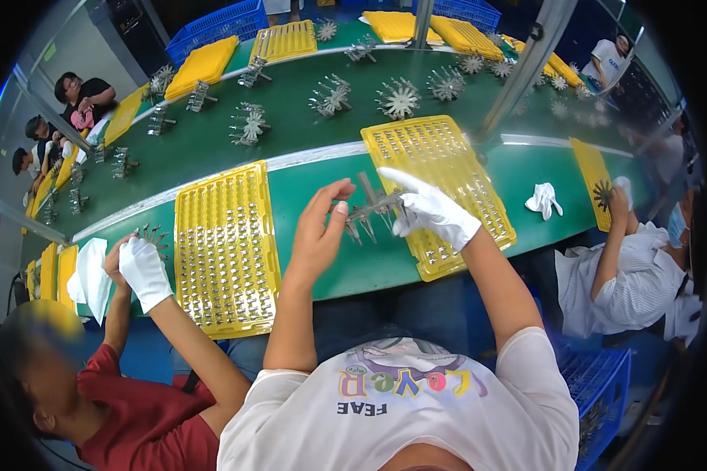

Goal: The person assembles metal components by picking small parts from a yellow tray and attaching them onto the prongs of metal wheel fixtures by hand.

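In front of my chest, above the green bench, is a metal spoked fixture (379, 210) with several thin prongs, slightly blurred. My right hand (438, 210), in a white glove, grips its right side with the index finger stretched out across the top. On the other side is my left hand (320, 229), bare and curved, with thumb and fingers apart close to the fixture's left end; whether it touches is unclear. A yellow tray (273, 259) with rows of small metal parts lies left of my hands. Another yellow tray (485, 174) lies partly under my right hand.
Beyond a metal rail, several spoked fixtures (399, 100) stand on a green conveyor (291, 98). A co-worker's gloved hand (143, 267) holds a similar fixture at left. A white glove (543, 201) lies right of the trays. A blue crate (605, 392) stands at lower right.
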`<state>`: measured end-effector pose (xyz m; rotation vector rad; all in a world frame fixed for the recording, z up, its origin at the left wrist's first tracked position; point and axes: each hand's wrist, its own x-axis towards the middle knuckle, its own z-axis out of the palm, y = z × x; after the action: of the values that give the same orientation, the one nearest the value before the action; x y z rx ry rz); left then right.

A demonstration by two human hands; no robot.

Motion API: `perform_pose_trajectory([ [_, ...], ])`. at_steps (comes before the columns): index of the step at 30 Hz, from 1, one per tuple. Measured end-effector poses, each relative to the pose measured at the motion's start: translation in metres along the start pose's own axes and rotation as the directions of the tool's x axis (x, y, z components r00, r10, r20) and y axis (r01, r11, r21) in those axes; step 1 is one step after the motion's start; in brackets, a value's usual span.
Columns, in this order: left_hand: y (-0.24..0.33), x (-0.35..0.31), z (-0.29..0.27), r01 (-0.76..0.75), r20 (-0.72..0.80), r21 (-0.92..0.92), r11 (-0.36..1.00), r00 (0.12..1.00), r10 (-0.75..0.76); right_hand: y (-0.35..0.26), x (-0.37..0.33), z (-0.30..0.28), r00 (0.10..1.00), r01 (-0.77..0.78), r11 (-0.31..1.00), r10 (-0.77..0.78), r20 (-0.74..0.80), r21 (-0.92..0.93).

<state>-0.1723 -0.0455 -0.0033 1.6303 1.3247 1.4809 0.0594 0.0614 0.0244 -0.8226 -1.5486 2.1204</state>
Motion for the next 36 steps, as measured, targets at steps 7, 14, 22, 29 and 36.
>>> perform_pose_trajectory([
  [7, -0.01, -0.019, -0.001, 0.082, 0.039, -0.066, 0.994, 0.996, -0.08, 0.02, 0.047, -0.009, 0.989, -0.137, 0.948, 0.145, 0.006, -0.286],
  [14, -0.007, -0.026, 0.016, -0.023, -0.006, 0.432, 0.902, 1.0, 0.029, 0.008, 0.075, 0.01, 0.954, -0.246, 0.819, 0.299, 0.019, -0.518],
  [22, 0.001, -0.008, 0.024, 0.261, -0.102, 0.342, 0.903, 0.965, -0.24, 0.022, 0.09, -0.132, 0.868, -0.083, 0.421, -0.414, -0.273, -0.903],
  [29, 0.002, -0.012, 0.003, 0.161, -0.02, 0.496, 0.853, 0.984, -0.174, 0.021, 0.101, -0.098, 0.889, -0.291, -0.322, -0.438, -0.13, -0.901],
  [36, 0.0, -0.011, -0.004, 0.058, 0.039, 0.481, 0.875, 0.995, -0.088, 0.027, 0.104, -0.108, 0.893, -0.251, -0.272, -0.435, -0.114, -0.929],
])
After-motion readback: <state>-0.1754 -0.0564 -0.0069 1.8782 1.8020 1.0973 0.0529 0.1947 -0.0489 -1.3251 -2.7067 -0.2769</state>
